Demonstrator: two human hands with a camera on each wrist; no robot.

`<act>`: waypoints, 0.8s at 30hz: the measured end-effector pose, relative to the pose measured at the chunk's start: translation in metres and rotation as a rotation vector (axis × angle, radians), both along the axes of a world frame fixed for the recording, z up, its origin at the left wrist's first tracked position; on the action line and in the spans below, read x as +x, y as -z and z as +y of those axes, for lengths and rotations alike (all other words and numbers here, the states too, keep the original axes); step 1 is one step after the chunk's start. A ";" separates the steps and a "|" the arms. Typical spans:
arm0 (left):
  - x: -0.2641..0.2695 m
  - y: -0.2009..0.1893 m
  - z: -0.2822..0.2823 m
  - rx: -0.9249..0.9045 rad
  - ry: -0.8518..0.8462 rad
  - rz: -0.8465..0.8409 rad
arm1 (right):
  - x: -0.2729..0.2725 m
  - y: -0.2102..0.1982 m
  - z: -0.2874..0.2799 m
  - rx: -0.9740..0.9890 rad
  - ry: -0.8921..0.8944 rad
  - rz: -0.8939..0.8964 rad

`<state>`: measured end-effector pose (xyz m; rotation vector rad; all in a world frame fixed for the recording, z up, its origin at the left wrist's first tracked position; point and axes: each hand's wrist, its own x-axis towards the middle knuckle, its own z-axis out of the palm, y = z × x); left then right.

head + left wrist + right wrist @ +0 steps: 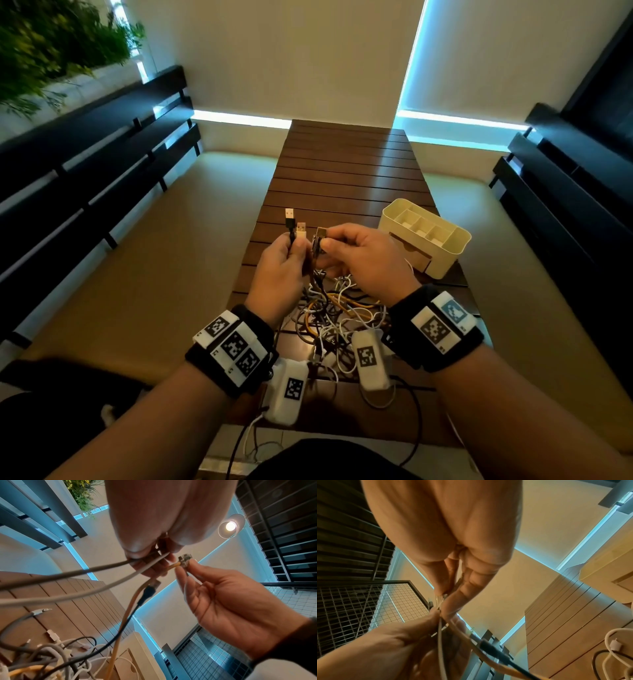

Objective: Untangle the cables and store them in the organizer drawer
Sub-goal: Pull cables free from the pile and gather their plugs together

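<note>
A tangle of white, grey, black and orange cables [337,315] lies on the slatted wooden table [342,171] below my raised hands. My left hand [294,245] grips two cable ends upright: a black USB plug [289,216] and a white USB plug [301,231]. Close beside it, my right hand [325,245] pinches a third plug [320,238] between thumb and fingers. The left wrist view shows that plug [184,559] on an orange cable [130,608], with a black cable end [148,592] hanging beneath. The cream organizer [455,246] stands to the right, its drawer front [409,255] facing the tangle.
The table is narrow, with beige bench cushions [154,274] along both long sides and dark slatted backrests [85,171] beyond them. The organizer's top compartments [421,224] show nothing inside. Loose white plugs [53,635] lie at the edge of the tangle.
</note>
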<state>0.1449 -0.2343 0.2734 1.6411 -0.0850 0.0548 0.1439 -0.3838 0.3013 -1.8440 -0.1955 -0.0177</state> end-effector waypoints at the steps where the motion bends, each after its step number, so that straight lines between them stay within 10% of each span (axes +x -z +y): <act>1: 0.000 -0.001 -0.002 0.006 0.002 -0.012 | 0.000 0.001 -0.002 0.000 0.009 0.002; 17: -0.003 -0.011 -0.034 -0.058 0.066 0.028 | 0.003 -0.001 -0.021 0.044 0.132 -0.141; 24: -0.001 -0.030 -0.032 -0.240 0.090 0.066 | -0.011 0.036 -0.020 0.273 -0.137 0.209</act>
